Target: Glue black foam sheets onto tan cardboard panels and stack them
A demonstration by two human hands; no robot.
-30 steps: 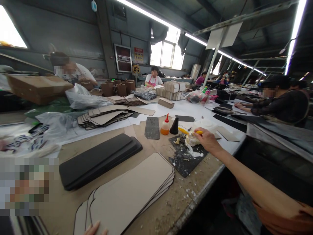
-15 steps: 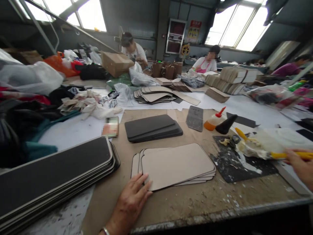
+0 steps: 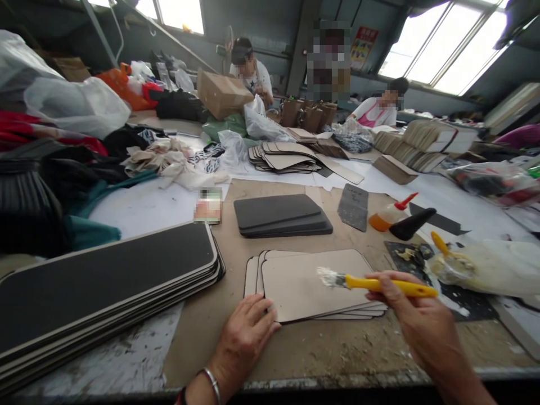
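Note:
My right hand (image 3: pixel 405 298) is closed around the yellow handle of a paintbrush (image 3: pixel 379 284). White paste coats the bristles, which hover over or touch the top of a stack of beige boards (image 3: pixel 312 270) with rounded corners and dark edges; I cannot tell which. At the stack's near left corner, my left hand (image 3: pixel 248 332) lies with fingers stretched out on the boards. To the right, a black sheet smeared with paste (image 3: pixel 405 256) lies under a plastic bag of pale paste (image 3: pixel 485 267), and another yellow handle (image 3: pixel 440 243) sticks up there.
Dark grey boards (image 3: pixel 278 214) lie behind the beige stack. Long black-topped boards (image 3: pixel 118 281) are piled at left. A glue bottle with a red nozzle (image 3: pixel 386 216) and a black cone-shaped object (image 3: pixel 411 223) stand at right. Two co-workers (image 3: pixel 257 76) sit across the table.
My right hand has brought the brush left from the paste bag to above the beige boards. My left hand stays on the stack's corner. The view has shifted slightly.

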